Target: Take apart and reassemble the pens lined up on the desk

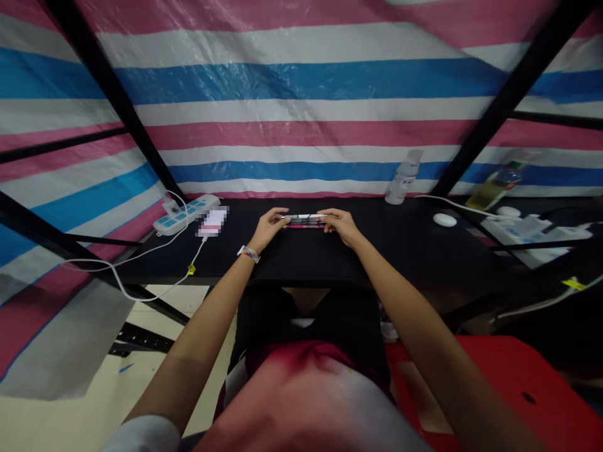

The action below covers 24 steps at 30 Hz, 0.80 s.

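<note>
Several pens [306,223] lie side by side, level from left to right, at the middle of the black table. The farthest is a white pen [306,216]; darker ones and a pinkish-red one are nearer to me. At their left ends is my left hand [268,228], its thumb and fingers closed on the white pen. My right hand [340,226] closes on the right ends, with its fingertips bent against the pens. How many pens each hand grips, I cannot tell. A woven bracelet [249,253] circles my left wrist.
On the left are a power strip [186,215] and a phone [213,221] with a white cable. To the right stand a clear bottle [404,177], a white oval object [445,220] and a green-capped bottle [495,185]. Black posts and striped sheeting surround the table [301,257].
</note>
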Motion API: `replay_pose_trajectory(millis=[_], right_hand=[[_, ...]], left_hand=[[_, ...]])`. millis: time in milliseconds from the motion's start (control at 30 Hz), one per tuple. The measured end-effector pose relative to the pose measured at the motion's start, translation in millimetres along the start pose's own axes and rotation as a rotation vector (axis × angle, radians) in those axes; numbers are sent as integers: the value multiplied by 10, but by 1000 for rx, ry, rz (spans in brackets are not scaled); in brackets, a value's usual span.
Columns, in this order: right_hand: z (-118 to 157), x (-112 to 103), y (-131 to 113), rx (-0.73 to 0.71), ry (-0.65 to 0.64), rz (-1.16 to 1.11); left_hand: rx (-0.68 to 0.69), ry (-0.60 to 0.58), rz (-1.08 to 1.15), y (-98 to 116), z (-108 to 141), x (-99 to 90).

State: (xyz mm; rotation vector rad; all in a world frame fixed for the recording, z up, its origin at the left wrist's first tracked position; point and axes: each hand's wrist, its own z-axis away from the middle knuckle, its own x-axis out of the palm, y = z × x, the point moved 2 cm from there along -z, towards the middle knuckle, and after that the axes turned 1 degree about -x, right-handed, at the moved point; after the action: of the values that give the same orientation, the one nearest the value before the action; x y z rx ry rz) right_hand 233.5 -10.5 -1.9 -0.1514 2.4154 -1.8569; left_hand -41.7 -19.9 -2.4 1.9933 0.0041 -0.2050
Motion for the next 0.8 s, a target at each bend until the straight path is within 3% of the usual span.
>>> replay_pose_trajectory(millis=[233,400,567,800], right_hand=[[10,9,-12,-4,-10,-7],[12,16,-9,-2,-14,1],[14,16,-15,-10,-15,0],[13,15,-21,-3,-13,6]], left_hand=[[63,14,-6,7,-4,-9],[-31,16,-4,-6,5,-2],[19,-10,42,-2,3,-11],[-87,90,-77,-46,-15,-14]])
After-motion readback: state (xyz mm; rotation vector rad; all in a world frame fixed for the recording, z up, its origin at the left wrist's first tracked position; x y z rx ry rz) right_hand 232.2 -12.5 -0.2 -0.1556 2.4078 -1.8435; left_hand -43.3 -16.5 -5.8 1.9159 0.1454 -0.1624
